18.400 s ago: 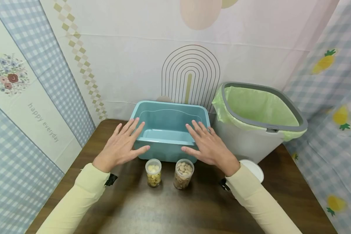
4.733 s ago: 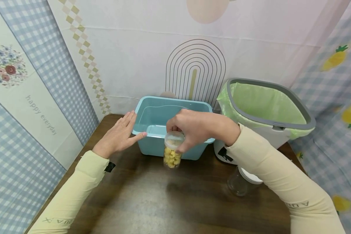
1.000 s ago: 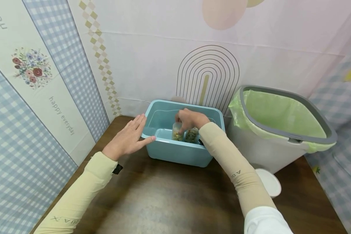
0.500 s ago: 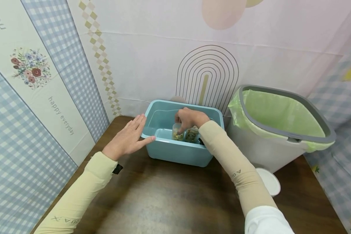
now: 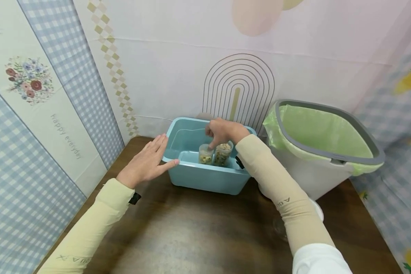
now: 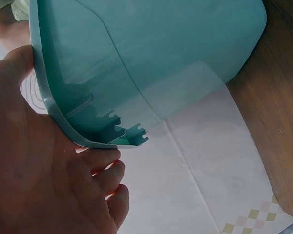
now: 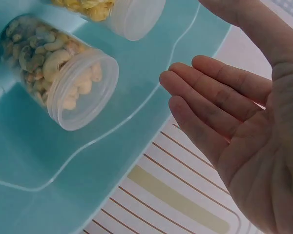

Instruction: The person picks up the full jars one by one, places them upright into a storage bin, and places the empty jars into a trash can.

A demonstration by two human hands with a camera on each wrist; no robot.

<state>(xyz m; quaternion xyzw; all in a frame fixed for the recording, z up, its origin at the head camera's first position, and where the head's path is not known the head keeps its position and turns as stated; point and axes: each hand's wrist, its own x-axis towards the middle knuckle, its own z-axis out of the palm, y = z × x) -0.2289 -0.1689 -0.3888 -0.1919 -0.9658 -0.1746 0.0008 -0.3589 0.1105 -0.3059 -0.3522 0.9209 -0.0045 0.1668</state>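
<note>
Inside the light-blue plastic basin [image 5: 205,180] two clear jars with translucent lids stand side by side. The left jar [image 5: 205,156] holds yellow pieces; the right jar [image 5: 221,156] holds nuts that look like cashews in the right wrist view [image 7: 51,53]. My right hand [image 5: 224,130] hovers just above the jars, its fingers loosely bent and apart from both lids in the right wrist view. My left hand [image 5: 145,163] rests against the basin's left rim with extended fingers; in the left wrist view its thumb and fingers touch the rim [image 6: 51,114].
A grey-rimmed bin [image 5: 339,156] with a green liner stands right of the basin. Near it, a clear container [image 5: 279,227] and a white lid [image 5: 317,209] are partly hidden by my right forearm. A patterned cloth [image 5: 150,76] hangs behind the brown table [image 5: 178,228].
Both jars stood on the table at first and are now in the basin. My right hand has let go of the jar of yellow pieces and risen slightly. The left hand stays at the rim.
</note>
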